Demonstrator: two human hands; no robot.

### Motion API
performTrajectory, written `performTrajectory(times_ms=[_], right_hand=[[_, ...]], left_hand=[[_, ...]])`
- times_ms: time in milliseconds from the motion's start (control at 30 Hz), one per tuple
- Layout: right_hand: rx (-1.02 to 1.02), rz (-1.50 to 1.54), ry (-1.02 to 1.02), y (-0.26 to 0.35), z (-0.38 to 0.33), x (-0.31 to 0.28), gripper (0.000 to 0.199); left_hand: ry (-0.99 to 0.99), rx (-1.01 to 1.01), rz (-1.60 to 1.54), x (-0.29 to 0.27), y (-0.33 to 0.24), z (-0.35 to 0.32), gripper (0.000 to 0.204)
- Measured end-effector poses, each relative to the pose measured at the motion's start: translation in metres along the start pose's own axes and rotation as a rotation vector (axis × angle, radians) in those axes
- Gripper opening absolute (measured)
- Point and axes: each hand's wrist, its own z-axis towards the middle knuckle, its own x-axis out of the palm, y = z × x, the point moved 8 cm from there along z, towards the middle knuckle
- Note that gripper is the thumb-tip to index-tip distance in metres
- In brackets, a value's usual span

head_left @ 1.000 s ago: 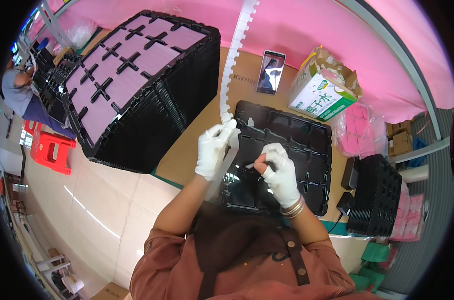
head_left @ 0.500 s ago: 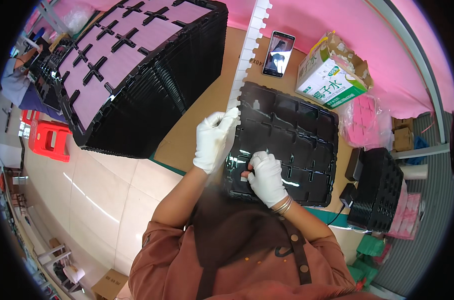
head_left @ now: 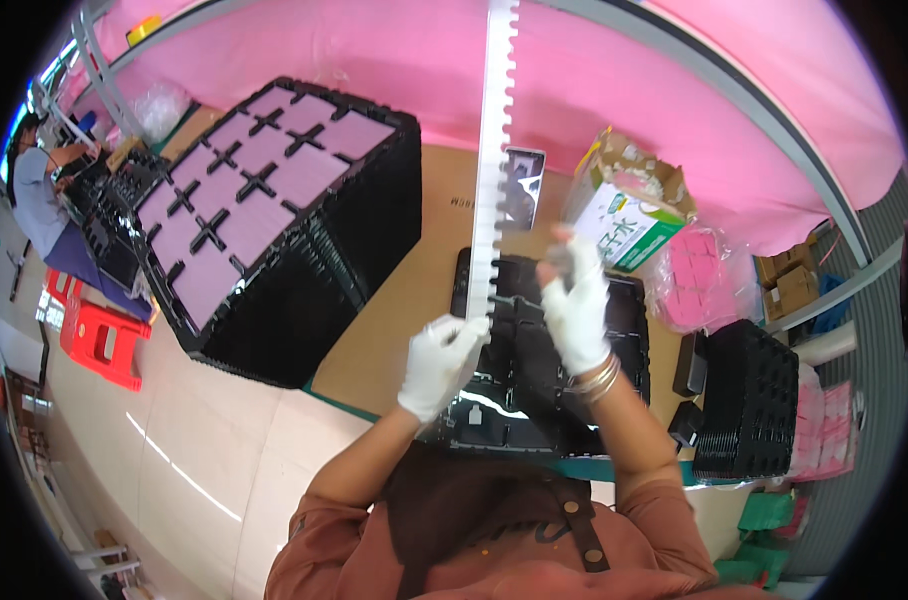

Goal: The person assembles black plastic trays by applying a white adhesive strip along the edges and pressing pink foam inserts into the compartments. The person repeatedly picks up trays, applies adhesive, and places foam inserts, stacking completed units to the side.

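My left hand (head_left: 442, 367), in a white glove, pinches the lower end of a long white strip (head_left: 492, 150) with a toothed right edge. The strip rises over a black plastic tray (head_left: 624, 330) with molded compartments. Above the tray's right half, my right hand (head_left: 579, 305) is raised with thumb and fingers apart and nothing visible in it. Its glove leaves some fingertips bare, and motion blurs them. A small white label (head_left: 475, 413) lies in the tray's near left compartment. The strip and both hands hide parts of the tray.
A tall stack of black trays (head_left: 364, 230) with lilac sheeting stands left. Behind the strip lies a phone (head_left: 524, 190), beside a torn carton (head_left: 629, 225). Pink pieces in clear plastic (head_left: 699, 275) and smaller black trays (head_left: 749, 400) are at right. A person (head_left: 39, 195) works far left.
My right hand has left the tray's near left part, moving up and right and opening. The small label shows where its fingers were. My left hand still pinches the strip. The view has shifted.
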Motion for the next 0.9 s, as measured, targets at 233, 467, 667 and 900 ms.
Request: performTrajectory(times_ms=[233, 467, 667, 900], right_hand=[[-0.759, -0.271, -0.298, 0.118, 0.198, -0.041, 0.046], [-0.803, -0.64, -0.148, 0.133, 0.307, -0.037, 0.027], [-0.537, -0.697, -0.204, 0.075, 0.337, -0.084, 0.023], [-0.58, -0.739, -0.397, 0.059, 0.256, -0.125, 0.041]], left_hand=[[0.11, -0.179, -0.017, -0.036, -0.022, -0.016, 0.002], [0.207, -0.359, -0.159, -0.073, -0.006, -0.079, 0.013], [0.118, -0.62, -0.204, -0.136, 0.036, -0.132, 0.009], [0.277, -0.84, 0.016, -0.147, 0.06, -0.156, 0.011]])
